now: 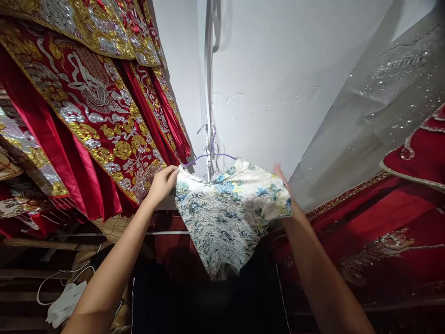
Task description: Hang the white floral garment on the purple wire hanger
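Note:
A white blouse (225, 211) with blue, green and yellow flower patterns hangs in front of me on a thin purple wire hanger (196, 160). The hanger's hook rises beside a narrow white upright rail (208, 83). My left hand (164, 182) pinches the blouse at its left shoulder, by the neckline and close to the hanger's end. At the other side, my right hand (280, 173) is mostly hidden behind the right sleeve, with only blurred fingertips showing above it. Whether those fingers grip the cloth cannot be seen.
Red costumes (93, 106) with gold and silver sequins hang close on the left. To the right are a clear plastic cover (351, 130) and red embroidered garments (375, 208). A white wall (271, 60) stands behind the rail. Wooden slats (24, 276) and a white cloth (66, 301) lie at lower left.

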{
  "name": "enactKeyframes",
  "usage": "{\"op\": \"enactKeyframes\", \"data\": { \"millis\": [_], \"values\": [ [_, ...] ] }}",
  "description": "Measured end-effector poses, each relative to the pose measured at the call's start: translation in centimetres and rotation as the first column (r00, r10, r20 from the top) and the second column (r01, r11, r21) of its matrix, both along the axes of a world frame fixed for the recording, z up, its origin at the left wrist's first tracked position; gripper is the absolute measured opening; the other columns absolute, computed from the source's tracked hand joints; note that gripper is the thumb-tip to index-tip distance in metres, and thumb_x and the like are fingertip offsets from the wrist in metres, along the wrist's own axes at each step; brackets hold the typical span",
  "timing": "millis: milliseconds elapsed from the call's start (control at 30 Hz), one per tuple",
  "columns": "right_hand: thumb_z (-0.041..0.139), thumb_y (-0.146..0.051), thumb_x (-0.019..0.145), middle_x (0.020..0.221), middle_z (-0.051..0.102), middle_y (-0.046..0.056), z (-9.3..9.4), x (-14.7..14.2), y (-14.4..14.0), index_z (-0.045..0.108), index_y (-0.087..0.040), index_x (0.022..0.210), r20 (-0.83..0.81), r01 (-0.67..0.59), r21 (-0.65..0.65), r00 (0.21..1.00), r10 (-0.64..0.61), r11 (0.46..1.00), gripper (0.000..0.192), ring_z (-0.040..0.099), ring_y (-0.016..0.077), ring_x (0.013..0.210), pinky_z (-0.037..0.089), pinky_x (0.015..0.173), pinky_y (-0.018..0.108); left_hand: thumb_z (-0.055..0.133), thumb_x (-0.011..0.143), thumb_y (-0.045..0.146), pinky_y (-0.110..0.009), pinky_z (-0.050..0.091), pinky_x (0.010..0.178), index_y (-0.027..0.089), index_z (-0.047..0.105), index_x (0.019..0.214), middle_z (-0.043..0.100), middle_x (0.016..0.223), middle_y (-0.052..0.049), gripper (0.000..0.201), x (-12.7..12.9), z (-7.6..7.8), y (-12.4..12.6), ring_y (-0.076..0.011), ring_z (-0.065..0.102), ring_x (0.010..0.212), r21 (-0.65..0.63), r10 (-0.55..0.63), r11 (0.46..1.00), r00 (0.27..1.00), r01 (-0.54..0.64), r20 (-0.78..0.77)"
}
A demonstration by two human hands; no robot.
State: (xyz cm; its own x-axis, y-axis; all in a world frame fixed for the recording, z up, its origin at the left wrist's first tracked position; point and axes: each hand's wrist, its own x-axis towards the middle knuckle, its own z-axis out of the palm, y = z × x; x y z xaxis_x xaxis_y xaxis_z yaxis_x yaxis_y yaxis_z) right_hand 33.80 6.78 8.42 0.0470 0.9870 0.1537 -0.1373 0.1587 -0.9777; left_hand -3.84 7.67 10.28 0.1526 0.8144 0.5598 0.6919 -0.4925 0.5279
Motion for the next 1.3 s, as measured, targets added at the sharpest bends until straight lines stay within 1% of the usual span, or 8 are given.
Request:
{"op": "enactKeyframes", "data": {
  "millis": [300,433,633,700,767,900,1033,1300],
  "values": [
    [0.069,-0.047,0.081,0.082,0.074,0.006,4.6,0.2,-5.0,0.073,-0.022,0.100,0.008,0.081,0.105,0.997,-0.082,0.991,0.032,0.069,0.0259,0.069,0.053,0.056,0.034,0.055,0.093,0.033,-0.045,0.041,0.104,0.022,0.067,0.113,0.060,0.118,-0.010,0.026,3.4,4.2,-0.8,-0.0263,0.053,0.117,0.323,0.130,0.928,0.973,-0.188,0.192],
    [0.062,-0.044,0.088,0.085,0.072,0.005,4.5,-1.2,-9.7,0.066,-0.024,0.111,0.138,-0.026,0.095,0.990,0.013,0.995,0.031,0.067,0.0223,0.065,0.050,0.050,0.031,0.052,0.096,0.040,-0.040,0.051,0.093,0.023,0.057,0.125,0.061,0.118,-0.010,0.034,6.8,4.9,-3.8,-0.0214,0.061,0.103,0.063,-0.194,0.980,0.862,0.187,0.469],
    [0.073,-0.039,0.081,0.114,0.067,0.006,3.1,-7.6,-15.5,0.048,-0.029,0.135,0.648,-0.718,-0.038,0.512,0.564,0.695,0.060,0.066,0.0255,0.095,0.055,0.085,0.037,0.065,0.089,0.032,-0.026,0.055,0.069,0.018,0.052,0.127,0.064,0.092,-0.004,0.043,8.1,3.7,-8.1,-0.0099,0.061,0.066,-0.388,-0.071,0.637,0.552,0.666,0.831],
    [0.072,-0.035,0.084,0.124,0.063,0.005,2.2,-8.5,-14.4,0.052,-0.031,0.132,0.648,-0.783,0.024,0.485,0.586,0.621,0.052,0.063,0.0241,0.109,0.051,0.096,0.034,0.066,0.087,0.031,-0.019,0.045,0.048,0.018,0.055,0.124,0.059,0.076,0.002,0.040,6.4,3.5,-9.8,-0.0041,0.044,0.045,-0.522,-0.013,0.518,0.617,0.677,0.787],
    [0.065,-0.031,0.088,0.130,0.060,0.006,1.1,-8.3,-11.8,0.055,-0.029,0.128,0.642,-0.668,0.196,0.641,0.420,0.718,0.041,0.056,0.0240,0.121,0.044,0.105,0.037,0.061,0.090,0.036,-0.018,0.033,0.038,0.019,0.062,0.115,0.058,0.070,0.002,0.030,4.1,3.5,-11.5,-0.0039,0.035,0.038,-0.660,-0.096,0.454,0.770,0.598,0.631],
    [0.059,-0.039,0.091,0.146,0.046,0.011,-0.9,-6.7,-6.0,0.053,-0.027,0.137,0.592,-0.262,0.337,0.806,0.013,0.904,0.048,0.041,0.0302,0.136,0.032,0.113,0.049,0.054,0.093,0.043,-0.025,0.050,0.065,0.020,0.065,0.069,0.069,0.083,-0.005,0.035,0.1,4.6,-13.2,-0.0158,0.063,0.070,-0.637,-0.305,0.700,0.942,0.322,0.141],
    [0.046,-0.055,0.095,0.095,0.068,0.006,-0.9,-6.2,-4.3,0.071,-0.022,0.094,0.497,-0.437,0.055,0.792,0.355,0.898,0.041,0.063,0.0244,0.092,0.051,0.087,0.039,0.053,0.092,0.044,-0.028,0.051,0.068,0.021,0.063,0.073,0.068,0.073,-0.002,0.032,-1.5,5.7,-10.4,-0.0185,0.064,0.071,-0.345,-0.147,0.931,0.987,0.118,-0.058],
    [0.073,-0.058,0.074,0.070,0.067,0.003,3.9,-5.7,-1.2,0.067,-0.019,0.080,0.024,-0.105,0.101,0.994,0.103,0.989,0.040,0.063,0.0206,0.065,0.050,0.058,0.030,0.067,0.085,0.038,-0.043,0.043,0.106,0.024,0.060,0.120,0.063,0.125,-0.009,0.038,0.2,6.0,-4.6,-0.0259,0.057,0.119,0.330,0.095,0.940,0.995,-0.081,-0.028]
  ]
}}
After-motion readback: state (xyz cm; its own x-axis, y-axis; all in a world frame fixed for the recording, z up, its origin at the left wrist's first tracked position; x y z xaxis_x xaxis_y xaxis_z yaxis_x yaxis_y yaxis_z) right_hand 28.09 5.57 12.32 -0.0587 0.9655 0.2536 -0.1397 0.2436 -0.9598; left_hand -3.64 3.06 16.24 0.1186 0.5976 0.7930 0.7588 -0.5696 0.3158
